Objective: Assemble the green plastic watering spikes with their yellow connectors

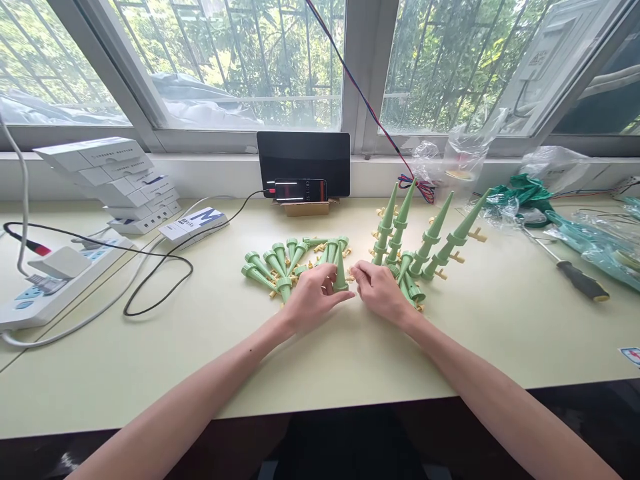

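My left hand (317,293) is closed around a green cone (341,270) that stands point up at the middle of the table. Just to its right, my right hand (380,290) is closed in a pinch at a small yellow piece (350,274), mostly hidden by the fingers. Beyond and left of my left hand lies a pile of green cones (275,260) with yellow valves among them. Several stacks of green cones (434,233) with yellow valves on their sides rise behind my right hand, and more cones (413,288) lie at their base.
A phone (300,191) leans before a black tablet (305,157) at the window. White boxes (123,180) and a power strip (65,280) with cables are at the left. At the right lie a screwdriver (583,280), green bags (525,193) and clear plastic (465,157).
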Demonstrator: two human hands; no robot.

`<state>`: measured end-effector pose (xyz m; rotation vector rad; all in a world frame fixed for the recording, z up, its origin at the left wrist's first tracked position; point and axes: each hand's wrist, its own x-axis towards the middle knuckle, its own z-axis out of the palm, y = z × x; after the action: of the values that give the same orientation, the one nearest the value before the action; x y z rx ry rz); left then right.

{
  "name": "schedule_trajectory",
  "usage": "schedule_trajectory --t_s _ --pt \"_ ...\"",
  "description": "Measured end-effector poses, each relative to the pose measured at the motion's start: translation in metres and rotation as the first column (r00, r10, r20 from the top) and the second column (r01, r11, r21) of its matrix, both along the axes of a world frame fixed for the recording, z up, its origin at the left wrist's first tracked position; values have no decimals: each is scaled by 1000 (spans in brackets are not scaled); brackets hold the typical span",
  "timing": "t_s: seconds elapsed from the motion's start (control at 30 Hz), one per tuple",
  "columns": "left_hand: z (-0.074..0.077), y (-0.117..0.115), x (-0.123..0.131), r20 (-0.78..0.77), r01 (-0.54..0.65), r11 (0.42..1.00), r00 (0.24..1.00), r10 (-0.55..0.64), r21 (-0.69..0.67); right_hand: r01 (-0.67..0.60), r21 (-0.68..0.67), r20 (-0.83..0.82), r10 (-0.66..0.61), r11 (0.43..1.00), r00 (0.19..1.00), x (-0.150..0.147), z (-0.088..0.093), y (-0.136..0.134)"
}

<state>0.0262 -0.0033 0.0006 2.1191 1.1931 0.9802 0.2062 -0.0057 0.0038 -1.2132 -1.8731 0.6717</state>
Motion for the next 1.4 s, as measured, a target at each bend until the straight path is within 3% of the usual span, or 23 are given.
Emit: schedule_trajectory --t_s 0.3,0.43,0.83,1.1,1.23,1.4 --pt "19 -2 0 144 1 958 989 43 -287 -32 -41 -74 29 999 997 -1 10 -5" --pt "21 -2 0 206 27 939 977 47 -344 -36 -44 -84 32 998 996 -1 10 -5" --pt "4 3 -1 68 2 997 998 3 -73 2 -34 -68 -4 999 998 0 4 -2" --pt "0 0 -2 37 33 999 999 -33 4 27 14 -72 -26 1000 997 0 1 0" --pt "0 -1 -1 41 52 999 998 -52 5 16 -51 -105 -22 999 994 -1 3 0" --pt "0 -2 0 57 73 997 996 -74 23 -47 -269 -194 -6 962 981 -1 8 -2"
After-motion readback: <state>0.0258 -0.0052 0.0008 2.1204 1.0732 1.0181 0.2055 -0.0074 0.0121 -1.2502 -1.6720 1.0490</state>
